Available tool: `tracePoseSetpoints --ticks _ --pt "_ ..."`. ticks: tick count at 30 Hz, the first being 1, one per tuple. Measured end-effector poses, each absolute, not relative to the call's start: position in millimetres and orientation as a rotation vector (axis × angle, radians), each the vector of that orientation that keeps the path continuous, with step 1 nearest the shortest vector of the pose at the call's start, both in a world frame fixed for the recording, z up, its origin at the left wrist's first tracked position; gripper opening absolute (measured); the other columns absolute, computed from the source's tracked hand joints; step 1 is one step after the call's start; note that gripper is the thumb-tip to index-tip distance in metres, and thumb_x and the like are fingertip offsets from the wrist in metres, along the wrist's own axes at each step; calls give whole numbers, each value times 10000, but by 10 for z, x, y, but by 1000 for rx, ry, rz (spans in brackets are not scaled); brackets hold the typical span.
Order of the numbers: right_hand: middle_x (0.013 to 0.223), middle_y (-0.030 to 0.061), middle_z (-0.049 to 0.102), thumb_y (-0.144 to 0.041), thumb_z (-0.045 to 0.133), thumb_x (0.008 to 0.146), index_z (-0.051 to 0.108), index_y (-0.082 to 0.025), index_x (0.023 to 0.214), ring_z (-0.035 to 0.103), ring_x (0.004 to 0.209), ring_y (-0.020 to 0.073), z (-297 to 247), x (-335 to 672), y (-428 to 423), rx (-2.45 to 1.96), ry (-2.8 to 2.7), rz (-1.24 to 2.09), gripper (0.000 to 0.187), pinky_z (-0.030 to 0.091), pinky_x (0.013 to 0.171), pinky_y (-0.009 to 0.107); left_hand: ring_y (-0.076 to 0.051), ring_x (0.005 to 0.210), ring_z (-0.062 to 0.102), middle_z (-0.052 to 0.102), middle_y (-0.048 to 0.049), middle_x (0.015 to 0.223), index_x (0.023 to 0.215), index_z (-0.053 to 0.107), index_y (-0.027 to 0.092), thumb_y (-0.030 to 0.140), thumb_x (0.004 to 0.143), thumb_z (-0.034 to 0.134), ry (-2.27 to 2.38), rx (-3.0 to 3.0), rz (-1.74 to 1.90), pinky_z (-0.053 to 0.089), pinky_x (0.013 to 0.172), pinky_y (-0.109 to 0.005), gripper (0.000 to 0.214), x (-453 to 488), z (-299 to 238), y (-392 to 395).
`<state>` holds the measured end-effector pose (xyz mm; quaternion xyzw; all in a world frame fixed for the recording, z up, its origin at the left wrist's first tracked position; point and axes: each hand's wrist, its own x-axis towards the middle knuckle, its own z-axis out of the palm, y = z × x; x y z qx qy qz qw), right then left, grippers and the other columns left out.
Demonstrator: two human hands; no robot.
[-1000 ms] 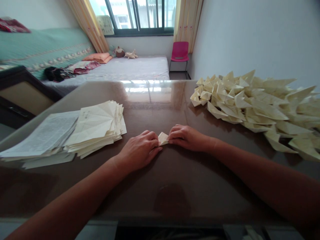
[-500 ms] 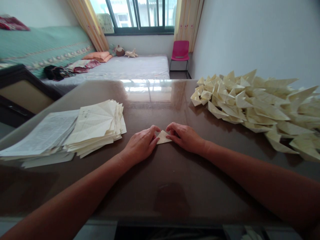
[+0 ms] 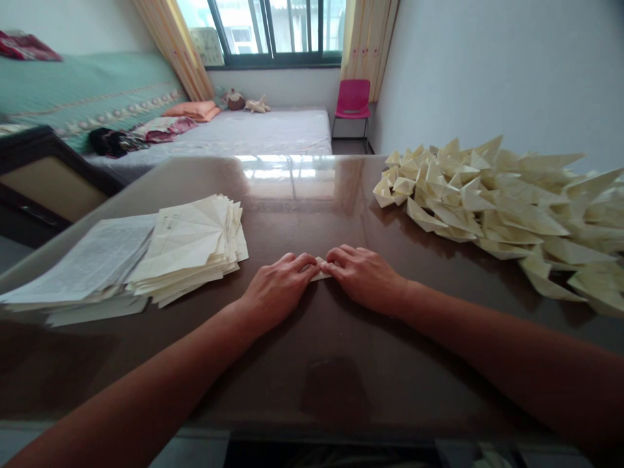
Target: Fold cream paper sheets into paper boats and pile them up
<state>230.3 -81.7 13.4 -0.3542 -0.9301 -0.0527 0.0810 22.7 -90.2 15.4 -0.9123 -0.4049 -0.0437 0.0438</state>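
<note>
A small piece of folded cream paper (image 3: 320,277) lies on the brown table, mostly covered by my fingers. My left hand (image 3: 283,284) is closed on its left side, thumb and fingertips pressed together on the paper. From the other side my right hand (image 3: 363,276) pinches the paper's right part, its fingers curled. The fingertips of both hands almost meet over it. Only the top tip and a strip of the lower edge show between them.
Left of my hands is a stack of creased cream sheets (image 3: 188,244), overlapping a pile of printed white paper (image 3: 92,260). Many folded paper shapes (image 3: 487,201) are heaped at the right. Beyond the glossy table (image 3: 292,224) stand a bed (image 3: 277,133) and a pink chair (image 3: 353,101).
Both hands have closed in over the folded paper, fingers now flatter and lower on it. Less of the paper shows than before.
</note>
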Motion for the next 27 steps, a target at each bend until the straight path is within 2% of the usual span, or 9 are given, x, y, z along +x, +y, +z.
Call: tracePoseSetpoints --ticks 4,9,13,17,27 --pt "1043 143 603 -161 421 932 561 -90 1192 511 937 243 229 2269 -966 -1041 -2900 -368 304 394 706 348 -192 931 536 599 -55 1106 1179 561 224 171 930 423 -1200 -2765 -70 497 734 -269 290 236 170 -931" --pt "988 153 605 -87 420 893 613 -76 1079 519 857 246 253 2265 -1094 -1148 -2933 -443 268 372 647 368 -184 919 540 585 -52 1105 1081 590 237 179 925 412 -1251 -2765 -86 467 638 -248 244 208 205 -946" --pt "931 157 605 -51 428 868 650 -84 971 519 805 239 268 2265 -1165 -1200 -2955 -445 248 344 599 357 -175 874 564 592 -30 1024 975 596 262 240 933 402 -1377 -2784 -87 402 557 -228 200 172 269 -935" --pt "903 159 599 -37 446 843 669 -91 896 514 792 246 285 2249 -1206 -1226 -2982 -474 235 342 591 357 -155 799 586 588 -13 1006 922 590 260 282 924 401 -1487 -2863 -116 399 584 -234 191 137 299 -893" --pt "853 152 576 -21 457 815 675 -82 879 510 771 250 256 2214 -1238 -1221 -2999 -542 235 341 562 341 -151 783 595 586 3 984 920 563 245 285 892 431 -1550 -3037 -204 422 659 -250 140 38 235 -748"
